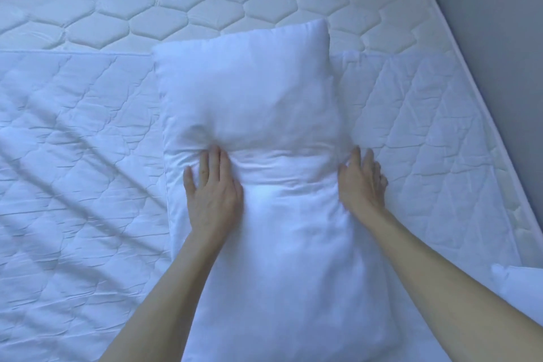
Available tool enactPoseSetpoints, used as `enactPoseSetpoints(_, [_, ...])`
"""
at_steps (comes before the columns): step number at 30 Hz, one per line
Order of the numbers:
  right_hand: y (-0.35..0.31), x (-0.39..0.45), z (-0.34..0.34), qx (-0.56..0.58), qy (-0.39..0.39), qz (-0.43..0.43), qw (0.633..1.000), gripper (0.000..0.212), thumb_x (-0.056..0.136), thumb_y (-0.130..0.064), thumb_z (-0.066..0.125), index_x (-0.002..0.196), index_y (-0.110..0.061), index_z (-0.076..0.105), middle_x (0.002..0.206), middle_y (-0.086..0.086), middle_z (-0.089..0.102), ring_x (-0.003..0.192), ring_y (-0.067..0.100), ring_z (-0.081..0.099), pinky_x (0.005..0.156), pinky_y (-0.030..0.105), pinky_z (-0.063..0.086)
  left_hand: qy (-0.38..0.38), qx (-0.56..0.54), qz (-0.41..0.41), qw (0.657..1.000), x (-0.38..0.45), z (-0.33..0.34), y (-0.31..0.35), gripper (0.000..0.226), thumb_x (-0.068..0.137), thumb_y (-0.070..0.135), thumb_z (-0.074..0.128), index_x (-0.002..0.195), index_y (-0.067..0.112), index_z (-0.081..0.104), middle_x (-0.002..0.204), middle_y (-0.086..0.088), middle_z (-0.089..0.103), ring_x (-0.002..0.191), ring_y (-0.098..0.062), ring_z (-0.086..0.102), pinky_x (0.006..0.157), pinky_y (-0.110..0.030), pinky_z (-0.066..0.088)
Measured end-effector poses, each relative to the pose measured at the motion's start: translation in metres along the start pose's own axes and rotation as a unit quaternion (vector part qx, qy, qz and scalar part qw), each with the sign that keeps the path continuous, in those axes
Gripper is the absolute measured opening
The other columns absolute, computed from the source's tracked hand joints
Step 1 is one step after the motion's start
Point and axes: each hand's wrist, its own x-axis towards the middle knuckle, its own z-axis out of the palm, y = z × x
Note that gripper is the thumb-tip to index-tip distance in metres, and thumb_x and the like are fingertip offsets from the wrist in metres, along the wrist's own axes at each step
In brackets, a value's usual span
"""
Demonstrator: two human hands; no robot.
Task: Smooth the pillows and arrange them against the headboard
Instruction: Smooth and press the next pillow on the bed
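Pillow (252,114) long axis runs straight away from both hands, left hand (213,188) flat on top, right hand (363,182) flat-open at its edge.

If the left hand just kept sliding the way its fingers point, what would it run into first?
The left hand lies flat on the white pillow, fingers pointing up its length. It would first meet the bunched crease at its fingertips, then the pillow's puffed far half, and probably bare quilted mattress beyond.

No text, label, brand, number or sign can be read anywhere in the view. The white pillow (249,114), the quilted cover (73,156) and the mattress (205,0) are all seen as plain, unmarked fabric.
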Motion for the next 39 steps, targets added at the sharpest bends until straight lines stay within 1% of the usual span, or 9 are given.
enactPoseSetpoints(3, [-0.057,-0.008,-0.004,0.017,0.129,-0.225,0.966,0.059,0.097,-0.036,0.035,0.154,-0.022,0.027,0.161,0.01,0.028,0.146,0.034,0.03,0.112,0.054,0.026,0.084,-0.079,0.036,0.993,0.023,-0.007,0.042,0.062,0.098,0.031,0.039,0.156,0.009,0.034,0.165,-0.011,0.031,0.153,-0.031,0.028,0.121,-0.051,0.02])
enactPoseSetpoints(6, [-0.089,0.002,0.01,-0.069,0.148,-0.364,0.917,0.056,0.098,-0.041,0.035,0.153,-0.035,0.027,0.162,-0.002,0.027,0.149,0.029,0.025,0.114,0.055,0.021,0.084,-0.041,0.151,0.984,0.046,0.004,0.051,0.06,0.102,0.038,0.034,0.16,0.023,0.029,0.168,-0.002,0.027,0.155,-0.027,0.023,0.122,-0.053,0.017])
enactPoseSetpoints(9, [-0.086,0.034,0.033,-0.105,0.147,-0.322,0.929,0.056,0.099,-0.047,0.035,0.154,-0.037,0.026,0.164,-0.005,0.022,0.151,0.026,0.018,0.117,0.056,0.017,0.077,0.022,0.159,0.984,0.073,0.03,0.034,0.061,0.102,0.046,0.031,0.16,0.031,0.028,0.169,0.004,0.024,0.156,-0.026,0.021,0.121,-0.061,0.013])
enactPoseSetpoints(17, [-0.098,0.067,0.07,-0.098,0.195,-0.29,0.932,0.061,0.098,-0.047,0.036,0.155,-0.034,0.022,0.163,-0.001,0.023,0.15,0.029,0.02,0.118,0.057,0.012,0.092,0.02,0.16,0.983,0.106,0.069,0.035,0.062,0.101,0.043,0.031,0.161,0.03,0.023,0.169,0.002,0.021,0.156,-0.031,0.017,0.117,-0.065,0.007])
enactPoseSetpoints(25, [-0.096,0.045,0.057,-0.091,0.139,-0.275,0.947,0.058,0.099,-0.047,0.027,0.155,-0.035,0.019,0.165,-0.002,0.02,0.151,0.028,0.019,0.118,0.055,0.012,0.034,0.026,0.141,0.989,0.092,0.046,0.043,0.06,0.103,0.041,0.027,0.161,0.031,0.02,0.171,0.003,0.016,0.157,-0.03,0.012,0.12,-0.064,0.009])
enactPoseSetpoints(30, [-0.048,-0.051,0.071,-0.023,0.14,-0.269,0.953,0.054,0.102,-0.048,0.026,0.155,-0.038,0.02,0.164,0.004,0.023,0.15,0.031,0.021,0.116,0.056,0.017,0.016,-0.111,0.064,0.992,-0.006,0.04,0.049,0.057,0.1,0.039,0.029,0.158,0.034,0.03,0.169,0.002,0.025,0.156,-0.024,0.018,0.121,-0.051,0.018])
enactPoseSetpoints(34, [0.027,-0.121,0.1,-0.077,0.08,-0.292,0.95,0.058,0.101,-0.052,0.028,0.156,-0.04,0.014,0.166,0.005,0.012,0.152,0.032,0.014,0.116,0.059,0.018,-0.068,-0.053,0.117,0.989,-0.134,0.055,0.022,0.059,0.1,0.042,0.035,0.158,0.033,0.025,0.168,-0.002,0.016,0.156,-0.028,0.016,0.12,-0.056,0.026])
enactPoseSetpoints(37, [0.033,-0.12,0.091,-0.058,0.063,-0.27,0.959,0.057,0.102,-0.054,0.024,0.156,-0.04,0.016,0.166,0.004,0.015,0.152,0.029,0.015,0.116,0.058,0.018,-0.078,-0.087,0.093,0.989,-0.124,0.042,0.031,0.06,0.099,0.038,0.035,0.158,0.034,0.03,0.169,-0.003,0.017,0.157,-0.027,0.015,0.122,-0.053,0.02])
enactPoseSetpoints(39, [0.031,-0.114,0.077,-0.003,0.075,-0.216,0.974,0.058,0.1,-0.055,0.028,0.155,-0.038,0.02,0.165,0.001,0.019,0.152,0.025,0.016,0.117,0.056,0.018,-0.03,-0.108,0.152,0.982,-0.086,0.023,0.059,0.059,0.097,0.036,0.04,0.155,0.029,0.038,0.167,-0.006,0.028,0.155,-0.029,0.02,0.12,-0.049,0.017])
